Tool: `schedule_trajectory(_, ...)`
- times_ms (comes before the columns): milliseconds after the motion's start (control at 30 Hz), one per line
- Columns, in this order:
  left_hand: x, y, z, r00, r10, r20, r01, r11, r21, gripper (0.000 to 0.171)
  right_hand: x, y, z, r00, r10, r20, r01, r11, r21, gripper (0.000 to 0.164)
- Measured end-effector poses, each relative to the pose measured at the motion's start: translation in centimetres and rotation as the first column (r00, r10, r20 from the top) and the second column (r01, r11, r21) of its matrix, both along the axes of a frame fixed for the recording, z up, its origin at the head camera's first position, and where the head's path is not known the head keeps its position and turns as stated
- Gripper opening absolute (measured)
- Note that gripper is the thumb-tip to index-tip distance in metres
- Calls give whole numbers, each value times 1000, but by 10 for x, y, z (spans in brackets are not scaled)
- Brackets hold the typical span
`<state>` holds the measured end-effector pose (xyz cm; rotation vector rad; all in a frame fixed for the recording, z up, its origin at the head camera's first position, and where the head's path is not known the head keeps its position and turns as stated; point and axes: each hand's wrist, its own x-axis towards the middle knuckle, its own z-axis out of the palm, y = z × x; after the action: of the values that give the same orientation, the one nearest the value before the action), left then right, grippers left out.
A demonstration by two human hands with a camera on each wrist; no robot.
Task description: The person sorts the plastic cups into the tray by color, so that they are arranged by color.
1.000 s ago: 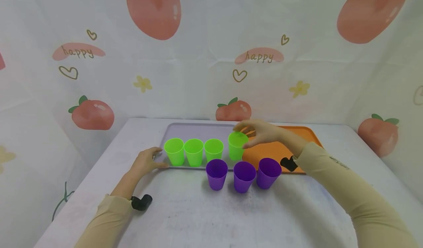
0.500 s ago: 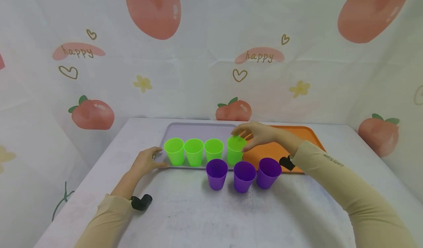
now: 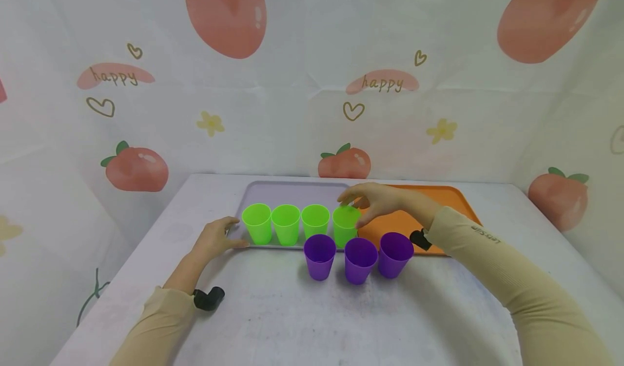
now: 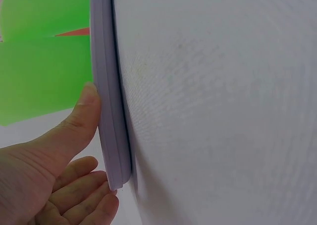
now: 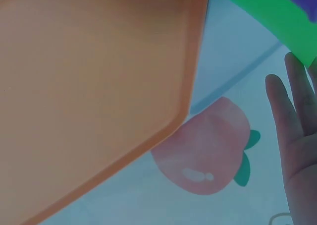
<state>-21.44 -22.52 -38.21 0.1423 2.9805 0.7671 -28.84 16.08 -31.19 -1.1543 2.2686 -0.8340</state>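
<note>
In the head view, my right hand point(image 3: 377, 199) holds a bright green plastic cup point(image 3: 344, 228) by its rim, above or on the right end of the grey tray point(image 3: 283, 190); whether its base touches cannot be told. Fingertips meet this green cup point(image 5: 297, 41) in the right wrist view. Three more green cups point(image 3: 286, 226) stand upright in a row on the tray. At the tray's front left corner rests my left hand point(image 3: 214, 240), its thumb against the tray rim point(image 4: 106, 86) and its other fingers loosely bent by the corner.
Three purple cups point(image 3: 361, 260) stand on the table point(image 3: 273, 312) in front of the trays. An orange tray point(image 3: 439, 195) adjoins the grey tray on the right. Behind the table hangs a white cloth point(image 3: 292, 84) printed with peaches.
My right hand has moved the green cup slightly left and toward the front edge of the grey tray. The left hand has stayed in place.
</note>
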Motion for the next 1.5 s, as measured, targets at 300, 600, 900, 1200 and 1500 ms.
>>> schedule_trajectory(300,-1,0,0,1000,0,-2,-1,1000,-1,70,-2,1,-3,991,30,129,-29,999,-13,69)
schedule_trajectory(600,-2,0,-1,1000,-5,-7,5,1000,-3,72,-1,6,5,995,13,98,-16,999,31,75)
schedule_trajectory(900,-1,-1,-2,1000,-13,-17,12,1000,-8,74,7,18,28,992,-100,-76,97,994,-52,53)
schedule_trajectory(1200,0,1,0,1000,-12,-15,12,1000,-7,72,35,47,32,950,-244,-196,196,952,-236,37)
schedule_trajectory(1500,0,0,0,1000,-14,-12,14,1000,-11,73,64,100,12,822,-517,-239,464,851,-246,34)
